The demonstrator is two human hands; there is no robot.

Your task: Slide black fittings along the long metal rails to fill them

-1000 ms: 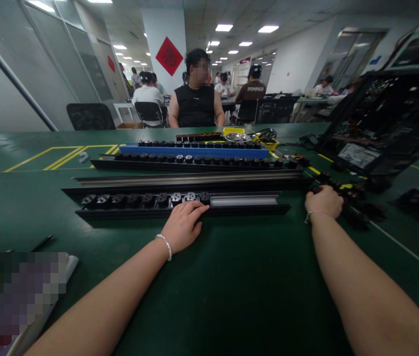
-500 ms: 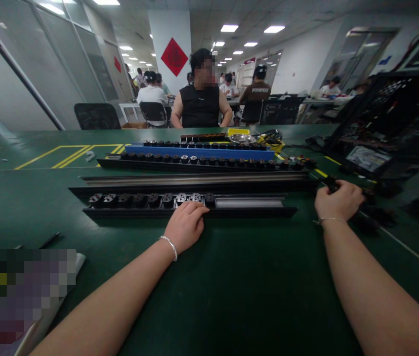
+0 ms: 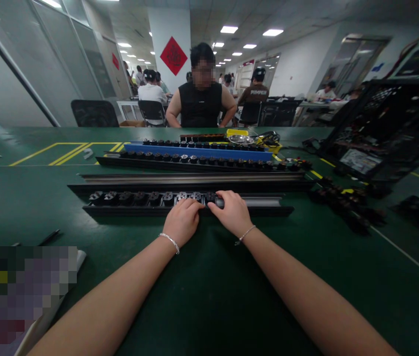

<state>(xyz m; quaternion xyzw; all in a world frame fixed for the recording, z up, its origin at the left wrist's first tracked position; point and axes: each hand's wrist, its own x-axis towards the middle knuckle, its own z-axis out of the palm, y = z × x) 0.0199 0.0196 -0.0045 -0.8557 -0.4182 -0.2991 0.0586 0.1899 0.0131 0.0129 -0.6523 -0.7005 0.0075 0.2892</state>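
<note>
A long black track rail (image 3: 146, 211) lies crosswise in front of me, with a row of round black socket modules (image 3: 153, 198) seated in its channel from the left end to about the middle. To the right of them shows bare silvery channel (image 3: 263, 201). My left hand (image 3: 183, 220) grips the rail's front wall, fingers bent over the edge beside the modules. My right hand (image 3: 231, 210) is closed at the right end of the row, thumb and forefinger around a black socket module (image 3: 211, 197); its fingers partly hide what lies between them.
Behind lie another black rail (image 3: 190, 187), a filled black rail (image 3: 150, 162) and a blue rail (image 3: 194, 152). Loose black parts (image 3: 346, 202) are heaped at right, near a black open-frame case (image 3: 376, 128). A person (image 3: 200, 101) sits across the table. A blurred package (image 3: 27, 291) lies front left.
My right hand has moved left from the heap of loose parts to the end of the module row. My left hand has stayed on the rail. The person opposite has turned their head.
</note>
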